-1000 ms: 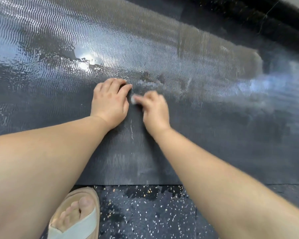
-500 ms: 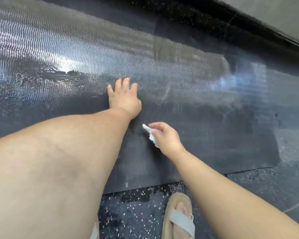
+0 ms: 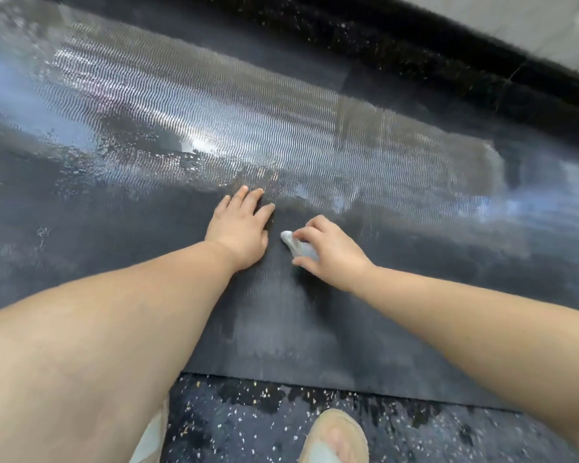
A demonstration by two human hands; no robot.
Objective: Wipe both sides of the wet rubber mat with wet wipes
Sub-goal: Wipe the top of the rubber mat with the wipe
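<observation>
A large black rubber mat [image 3: 281, 335] with a wavy ribbed surface lies flat on the floor, shiny with water across its far half. My left hand [image 3: 239, 227] lies flat on the mat near its middle, fingers straight and pressing down. Just to its right, my right hand [image 3: 330, 250] grips a small bunched white wet wipe [image 3: 293, 243] and holds it against the mat. Only a tip of the wipe shows past my fingers.
Dark speckled flooring [image 3: 248, 426] runs along the mat's near edge, partly wet. My foot in a beige sandal [image 3: 335, 439] stands there at the bottom. A black speckled skirting [image 3: 448, 61] and pale wall lie beyond the mat's far edge.
My right hand with the wipe has moved back up the mat, closer to my left hand. The left hand stays pressed flat. The view has shifted slightly.
</observation>
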